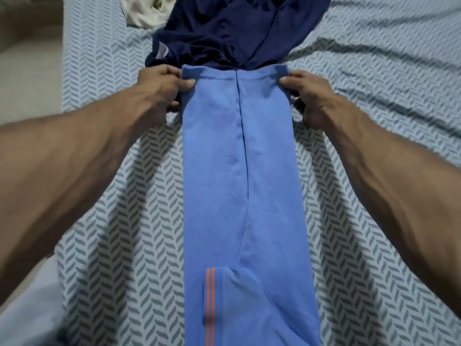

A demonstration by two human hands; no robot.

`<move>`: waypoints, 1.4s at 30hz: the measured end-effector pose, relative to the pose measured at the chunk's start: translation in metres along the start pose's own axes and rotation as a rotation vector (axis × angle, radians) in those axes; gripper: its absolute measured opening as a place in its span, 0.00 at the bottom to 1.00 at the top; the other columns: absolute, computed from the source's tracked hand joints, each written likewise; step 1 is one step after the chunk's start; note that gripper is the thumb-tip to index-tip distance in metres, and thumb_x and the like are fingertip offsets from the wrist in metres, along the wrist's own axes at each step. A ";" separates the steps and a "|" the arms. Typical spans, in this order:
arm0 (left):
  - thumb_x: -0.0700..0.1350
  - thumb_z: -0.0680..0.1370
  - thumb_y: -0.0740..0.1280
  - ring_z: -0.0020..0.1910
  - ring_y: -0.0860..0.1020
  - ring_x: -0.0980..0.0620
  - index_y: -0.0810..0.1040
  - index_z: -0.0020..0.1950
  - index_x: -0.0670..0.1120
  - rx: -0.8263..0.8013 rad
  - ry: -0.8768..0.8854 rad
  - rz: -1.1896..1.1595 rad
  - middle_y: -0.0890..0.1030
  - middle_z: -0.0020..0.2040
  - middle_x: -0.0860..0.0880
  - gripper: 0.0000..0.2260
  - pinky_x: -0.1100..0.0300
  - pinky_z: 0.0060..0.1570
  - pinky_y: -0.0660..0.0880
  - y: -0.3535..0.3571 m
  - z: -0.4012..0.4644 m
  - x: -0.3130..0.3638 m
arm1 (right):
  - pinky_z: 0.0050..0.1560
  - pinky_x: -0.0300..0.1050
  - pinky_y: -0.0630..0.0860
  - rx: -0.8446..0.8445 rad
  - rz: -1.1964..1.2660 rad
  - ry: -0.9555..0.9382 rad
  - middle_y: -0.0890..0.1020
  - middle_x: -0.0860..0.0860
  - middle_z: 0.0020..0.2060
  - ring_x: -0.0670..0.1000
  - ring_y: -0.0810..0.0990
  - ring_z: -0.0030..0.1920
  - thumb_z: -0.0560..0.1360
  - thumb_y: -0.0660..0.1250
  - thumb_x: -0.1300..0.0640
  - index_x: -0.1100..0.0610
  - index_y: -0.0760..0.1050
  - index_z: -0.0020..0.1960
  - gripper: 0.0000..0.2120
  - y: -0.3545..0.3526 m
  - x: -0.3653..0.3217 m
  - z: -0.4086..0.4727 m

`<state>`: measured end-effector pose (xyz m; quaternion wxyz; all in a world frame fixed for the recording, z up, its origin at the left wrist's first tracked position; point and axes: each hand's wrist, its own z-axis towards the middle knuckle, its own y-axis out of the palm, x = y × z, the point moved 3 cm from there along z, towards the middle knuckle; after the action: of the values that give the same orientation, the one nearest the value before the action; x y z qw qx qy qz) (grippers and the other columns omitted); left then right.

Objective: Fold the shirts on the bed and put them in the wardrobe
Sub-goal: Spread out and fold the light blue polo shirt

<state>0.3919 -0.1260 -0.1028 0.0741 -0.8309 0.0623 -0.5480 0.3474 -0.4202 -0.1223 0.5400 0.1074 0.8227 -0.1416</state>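
left hand: my left hand (pixel 162 88) pinches the far left corner of the light blue shirt (pixel 244 186), thumb on top, fingers curled under the edge.
right hand: my right hand (pixel 308 94) pinches the far right corner the same way, thumb on top, the rest tucked under the cloth.
shirt state: light blue shirt is already narrowed into a long strip, sides folded in and meeting along a centre line; it lies flat on the bed sheet (pixel 374 96), running from my hands back toward me. Orange stripes (pixel 210 305) show on a folded-in part at the near end.
neighbours: navy shirt (pixel 239 28) is crumpled just beyond the far edge, touching or slightly under it, I can't tell which. Cream garment (pixel 144 13) is bunched at the top left, beside the navy one.
step: I judge this is the lengthwise fold, far end gripped and ready to come over.
next move: needs both corners lifted together and brought toward me, kept level so the strip stays square, then laid on the near end.
risk: side flaps may slip open on the lift; the navy shirt could drag along.
remaining: at least the navy shirt is unfolded; wardrobe not in view.
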 end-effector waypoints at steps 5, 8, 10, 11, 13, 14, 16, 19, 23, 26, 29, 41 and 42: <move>0.31 0.72 0.75 0.38 0.80 0.49 0.78 0.37 0.47 -0.140 -0.011 -0.204 0.82 0.34 0.48 0.12 0.55 0.41 0.75 -0.016 -0.043 0.012 | 0.42 0.43 0.70 -0.022 0.085 -0.016 0.81 0.46 0.38 0.48 0.75 0.40 0.68 0.72 0.57 0.49 0.83 0.43 0.06 -0.011 -0.020 -0.046; 0.31 0.70 0.75 0.37 0.81 0.55 0.81 0.35 0.48 -0.171 0.087 -0.087 0.82 0.31 0.52 0.13 0.59 0.42 0.76 -0.027 -0.068 0.022 | 0.50 0.46 0.64 -0.042 -0.045 -0.113 0.83 0.41 0.37 0.40 0.78 0.46 0.73 0.70 0.63 0.50 0.81 0.42 0.08 -0.029 -0.034 -0.082; 0.32 0.69 0.77 0.39 0.80 0.53 0.83 0.32 0.49 -0.215 0.144 0.002 0.82 0.32 0.52 0.13 0.57 0.47 0.73 -0.036 -0.091 0.020 | 0.45 0.39 0.69 -0.087 -0.074 -0.184 0.83 0.39 0.33 0.35 0.79 0.38 0.74 0.68 0.69 0.52 0.80 0.44 0.12 -0.043 -0.032 -0.111; 0.32 0.69 0.77 0.39 0.78 0.51 0.84 0.32 0.49 -0.244 0.167 0.030 0.82 0.33 0.50 0.13 0.56 0.47 0.72 -0.040 -0.101 0.015 | 0.41 0.35 0.72 -0.126 -0.075 -0.220 0.83 0.39 0.32 0.35 0.80 0.36 0.74 0.67 0.71 0.54 0.81 0.44 0.13 -0.049 -0.028 -0.125; 0.33 0.67 0.78 0.41 0.76 0.47 0.86 0.34 0.49 -0.322 0.196 0.082 0.80 0.37 0.42 0.11 0.53 0.49 0.72 -0.047 -0.129 -0.001 | 0.43 0.32 0.75 -0.185 -0.120 -0.282 0.85 0.45 0.39 0.38 0.82 0.41 0.72 0.70 0.73 0.53 0.84 0.41 0.16 -0.063 -0.008 -0.151; 0.34 0.67 0.79 0.42 0.75 0.46 0.87 0.36 0.49 -0.363 0.204 0.108 0.79 0.40 0.39 0.09 0.53 0.49 0.72 -0.049 -0.144 -0.010 | 0.46 0.35 0.77 -0.203 -0.175 -0.296 0.84 0.49 0.45 0.40 0.82 0.46 0.70 0.73 0.72 0.52 0.85 0.40 0.15 -0.071 0.007 -0.162; 0.33 0.67 0.79 0.43 0.77 0.46 0.87 0.39 0.48 -0.418 0.180 0.179 0.80 0.42 0.38 0.10 0.56 0.45 0.76 -0.055 -0.168 -0.032 | 0.53 0.37 0.77 -0.276 -0.338 -0.289 0.80 0.54 0.54 0.39 0.79 0.53 0.68 0.77 0.67 0.54 0.85 0.45 0.11 -0.082 0.036 -0.182; 0.26 0.67 0.74 0.45 0.80 0.46 0.85 0.51 0.47 -0.461 0.082 0.282 0.83 0.49 0.38 0.20 0.53 0.42 0.78 -0.063 -0.184 -0.067 | 0.58 0.34 0.75 -0.380 -0.411 -0.259 0.80 0.51 0.58 0.37 0.79 0.57 0.67 0.72 0.63 0.59 0.81 0.59 0.20 -0.088 0.070 -0.200; 0.29 0.72 0.69 0.43 0.79 0.43 0.78 0.58 0.40 -0.271 -0.014 0.170 0.79 0.47 0.37 0.16 0.54 0.38 0.79 -0.059 -0.166 -0.080 | 0.52 0.47 0.78 -0.159 -0.325 -0.096 0.82 0.50 0.53 0.51 0.82 0.54 0.74 0.72 0.57 0.55 0.78 0.61 0.16 -0.076 0.073 -0.175; 0.36 0.81 0.67 0.41 0.79 0.46 0.76 0.62 0.38 -0.143 0.004 0.195 0.80 0.44 0.42 0.10 0.55 0.38 0.79 -0.046 -0.145 -0.079 | 0.41 0.52 0.78 -0.085 -0.444 -0.018 0.82 0.56 0.44 0.54 0.80 0.40 0.75 0.73 0.51 0.58 0.80 0.49 0.10 -0.057 0.065 -0.150; 0.46 0.80 0.70 0.35 0.76 0.46 0.80 0.53 0.36 -0.086 -0.008 0.278 0.80 0.37 0.43 0.12 0.54 0.35 0.75 -0.033 -0.128 -0.072 | 0.30 0.45 0.60 -0.114 -0.423 0.070 0.70 0.56 0.38 0.54 0.63 0.31 0.72 0.76 0.47 0.55 0.74 0.42 0.14 -0.043 0.057 -0.131; 0.42 0.72 0.76 0.32 0.76 0.47 0.82 0.41 0.43 0.035 -0.062 0.309 0.81 0.37 0.43 0.05 0.56 0.32 0.73 -0.014 -0.084 -0.054 | 0.24 0.37 0.61 -0.083 -0.285 0.179 0.73 0.49 0.27 0.45 0.66 0.23 0.76 0.73 0.51 0.52 0.72 0.36 0.14 -0.035 0.053 -0.095; 0.44 0.72 0.76 0.32 0.76 0.49 0.83 0.42 0.43 0.054 -0.035 0.336 0.81 0.37 0.45 0.06 0.57 0.33 0.74 -0.012 -0.083 -0.054 | 0.24 0.37 0.62 -0.062 -0.288 0.170 0.74 0.47 0.27 0.44 0.67 0.23 0.77 0.73 0.52 0.52 0.71 0.35 0.15 -0.035 0.054 -0.093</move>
<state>0.2946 -0.1083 -0.1173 0.1880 -0.8158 0.1845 -0.5148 0.2347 -0.4197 -0.1328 0.4459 -0.0166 0.8761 -0.1825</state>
